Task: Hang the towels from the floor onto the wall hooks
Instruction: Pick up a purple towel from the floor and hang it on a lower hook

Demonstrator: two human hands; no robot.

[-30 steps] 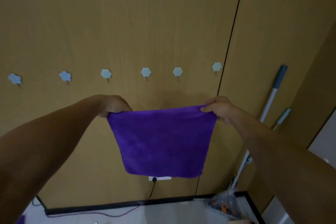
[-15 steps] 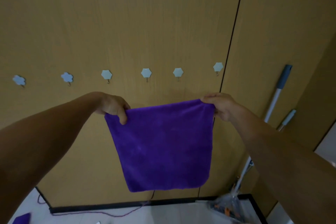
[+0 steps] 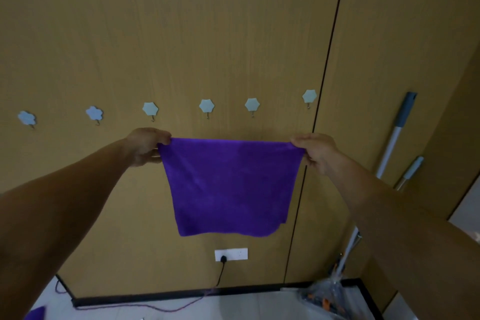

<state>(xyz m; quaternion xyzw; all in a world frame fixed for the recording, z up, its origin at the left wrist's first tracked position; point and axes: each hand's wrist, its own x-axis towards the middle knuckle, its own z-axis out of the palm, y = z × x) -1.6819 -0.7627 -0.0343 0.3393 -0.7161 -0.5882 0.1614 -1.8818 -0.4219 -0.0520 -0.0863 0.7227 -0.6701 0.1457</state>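
I hold a purple towel (image 3: 230, 186) stretched flat in front of the wooden wall. My left hand (image 3: 145, 147) pinches its upper left corner and my right hand (image 3: 315, 152) pinches its upper right corner. The towel's top edge is pulled taut, a little below a row of several pale wall hooks. The nearest hooks are a hexagon hook (image 3: 206, 106) and another hexagon hook (image 3: 252, 105) just above the towel. All the hooks in view are bare. A bit of another purple towel (image 3: 35, 314) lies on the floor at the bottom left.
A white wall socket (image 3: 231, 254) with a plugged cable sits below the towel. Two mop handles (image 3: 397, 135) lean in the right corner above a clear plastic bag (image 3: 322, 299). A dark seam (image 3: 327, 65) splits the wall panels.
Both hands have pulled the towel's top edge straight and taut. The left hand has regripped the corner. The view has shifted so the socket below the towel shows.
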